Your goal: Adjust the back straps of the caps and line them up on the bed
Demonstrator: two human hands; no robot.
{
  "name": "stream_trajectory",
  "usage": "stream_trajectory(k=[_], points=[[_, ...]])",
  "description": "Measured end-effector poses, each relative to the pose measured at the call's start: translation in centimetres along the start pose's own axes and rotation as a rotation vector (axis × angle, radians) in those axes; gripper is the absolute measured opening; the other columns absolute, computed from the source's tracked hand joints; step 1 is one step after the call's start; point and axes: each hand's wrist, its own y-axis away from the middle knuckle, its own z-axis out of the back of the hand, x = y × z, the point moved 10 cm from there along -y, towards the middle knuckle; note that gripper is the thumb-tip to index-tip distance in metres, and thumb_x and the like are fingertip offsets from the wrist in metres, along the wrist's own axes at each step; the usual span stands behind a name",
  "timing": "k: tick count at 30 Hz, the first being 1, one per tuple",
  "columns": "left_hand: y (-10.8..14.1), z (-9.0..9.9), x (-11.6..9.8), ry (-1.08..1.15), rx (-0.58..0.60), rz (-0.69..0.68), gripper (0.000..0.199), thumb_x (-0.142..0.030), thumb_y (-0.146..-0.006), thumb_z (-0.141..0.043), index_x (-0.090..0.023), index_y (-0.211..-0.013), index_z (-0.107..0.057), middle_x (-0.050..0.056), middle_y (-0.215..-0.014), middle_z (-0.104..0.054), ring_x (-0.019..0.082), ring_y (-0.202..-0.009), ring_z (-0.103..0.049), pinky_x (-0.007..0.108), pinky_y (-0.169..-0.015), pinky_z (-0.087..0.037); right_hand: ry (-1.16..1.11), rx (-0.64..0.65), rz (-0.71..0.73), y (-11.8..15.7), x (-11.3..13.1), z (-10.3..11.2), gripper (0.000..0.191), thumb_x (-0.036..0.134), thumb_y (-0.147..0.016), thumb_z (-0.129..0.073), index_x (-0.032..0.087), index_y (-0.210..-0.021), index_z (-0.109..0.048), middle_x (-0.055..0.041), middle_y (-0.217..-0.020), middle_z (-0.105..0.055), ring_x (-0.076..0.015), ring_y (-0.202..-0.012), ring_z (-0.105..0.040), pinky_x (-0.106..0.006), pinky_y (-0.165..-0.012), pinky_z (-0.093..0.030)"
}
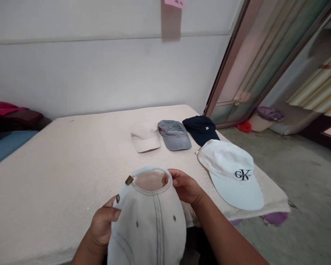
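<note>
A pale cap [151, 224] with dark stitching is held up at the front edge of the table, its back strap opening and brass buckle uppermost. My left hand [103, 222] grips its left side below the buckle. At the right end of the strap, my right hand [183, 186] pinches the edge. Beyond them on the cloth lie a cream cap [145, 139], a grey cap [175, 135] and a navy cap [200, 129] in a row. A white cap [228, 171] with black letters rests at the right, its brim towards the front right.
A cream cloth [57, 176] covers the table, which stands against a white wall [99, 73]. Blue and dark red items [16, 121] are at the far left. On the floor to the right is a bin [260, 123] beside a red bag [244, 126].
</note>
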Motion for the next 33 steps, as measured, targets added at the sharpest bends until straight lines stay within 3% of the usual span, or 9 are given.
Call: stream_trajectory(k=[5, 8, 11, 15, 21, 25, 28, 31, 33], points=[[0.0, 0.5, 1.4, 0.048, -0.113, 0.143, 0.032, -0.04, -0.076, -0.064, -0.013, -0.091, -0.074, 0.012, -0.075, -0.074, 0.029, -0.083, -0.069, 0.039, -0.079, -0.051, 0.036, 0.001, 0.013, 0.3, 0.8, -0.3, 0.021, 0.022, -0.067, -0.068, 0.011, -0.085, -0.064, -0.0039, -0.075, -0.062, -0.0126, -0.066, -0.056, -0.023, -0.061, -0.04], [-0.4, 1.2, 1.2, -0.03, -0.209, 0.11, 0.021, -0.031, -0.08, -0.062, -0.014, -0.084, -0.074, 0.009, -0.069, -0.072, 0.022, -0.067, -0.068, 0.032, -0.07, -0.051, 0.1, 0.04, 0.016, 0.5, 1.0, -0.8, 0.026, 0.031, -0.075, -0.066, 0.008, -0.089, -0.065, -0.0027, -0.068, -0.059, -0.0101, -0.059, -0.052, -0.021, -0.055, -0.037], [-1.2, 1.0, 1.2, -0.157, -0.199, 0.086, 0.011, -0.02, -0.079, -0.063, -0.014, -0.083, -0.072, 0.007, -0.07, -0.071, 0.017, -0.061, -0.065, 0.028, -0.063, -0.049, 0.149, 0.063, -0.007, 0.5, 0.9, -1.1, 0.015, 0.023, -0.077, -0.063, 0.01, -0.085, -0.063, -0.0006, -0.063, -0.057, -0.0091, -0.055, -0.05, -0.022, -0.055, -0.037], [-1.9, 1.0, 1.3, -0.293, -0.229, 0.068, 0.027, -0.018, -0.076, -0.066, -0.016, -0.103, -0.068, 0.009, -0.084, -0.072, 0.019, -0.07, -0.065, 0.03, -0.071, -0.048, 0.194, 0.019, -0.021, 0.4, 0.9, -0.7, 0.01, 0.011, -0.072, -0.06, 0.011, -0.082, -0.06, -0.0044, -0.071, -0.062, -0.0112, -0.058, -0.056, -0.024, -0.056, -0.039], [-1.8, 1.1, 0.1, -0.369, -0.363, -0.027, 0.02, -0.031, -0.077, -0.067, -0.016, -0.09, -0.069, 0.004, -0.073, -0.069, 0.015, -0.062, -0.061, 0.024, -0.058, -0.045, 0.192, -0.051, 0.041, 0.0, 1.7, -0.2, 0.012, 0.024, -0.084, -0.053, 0.014, -0.089, -0.057, 0.0064, -0.051, -0.047, -0.0035, -0.039, -0.03, -0.019, -0.044, -0.026], [-1.8, 1.3, 0.1, -0.324, -0.403, -0.049, 0.021, -0.033, -0.075, -0.069, -0.017, -0.088, -0.067, 0.003, -0.075, -0.069, 0.015, -0.064, -0.061, 0.024, -0.062, -0.045, 0.245, -0.08, 0.036, -0.1, 1.8, 0.0, 0.019, 0.032, -0.087, -0.052, 0.016, -0.095, -0.057, 0.0086, -0.049, -0.043, -0.003, -0.036, -0.022, -0.02, -0.042, -0.021], [-1.6, 2.2, 0.1, -0.308, -0.447, -0.055, 0.023, -0.032, -0.073, -0.07, -0.017, -0.089, -0.067, 0.002, -0.076, -0.069, 0.016, -0.066, -0.062, 0.025, -0.062, -0.045, 0.255, -0.103, 0.025, -0.2, 1.6, 0.4, 0.017, 0.028, -0.084, -0.056, 0.015, -0.095, -0.057, 0.0056, -0.054, -0.051, -0.0034, -0.036, -0.029, -0.02, -0.041, -0.022], [-1.7, 2.0, 0.0, -0.324, -0.383, -0.072, 0.018, -0.029, -0.076, -0.067, -0.017, -0.09, -0.067, 0.002, -0.076, -0.068, 0.016, -0.067, -0.062, 0.025, -0.062, -0.044, 0.223, -0.126, 0.069, -0.3, 1.9, 0.7, 0.01, 0.019, -0.077, -0.055, 0.015, -0.086, -0.057, 0.0003, -0.067, -0.058, -0.0056, -0.043, -0.042, -0.021, -0.045, -0.028], [-1.7, 1.7, -0.2, -0.345, -0.35, -0.085, 0.016, -0.025, -0.077, -0.065, -0.016, -0.09, -0.068, 0.001, -0.074, -0.067, 0.016, -0.066, -0.062, 0.024, -0.061, -0.044, 0.198, -0.117, 0.067, -0.4, 1.9, 0.6, 0.007, 0.015, -0.073, -0.054, 0.015, -0.08, -0.056, -0.0007, -0.07, -0.058, -0.005, -0.043, -0.041, -0.021, -0.044, -0.027]])
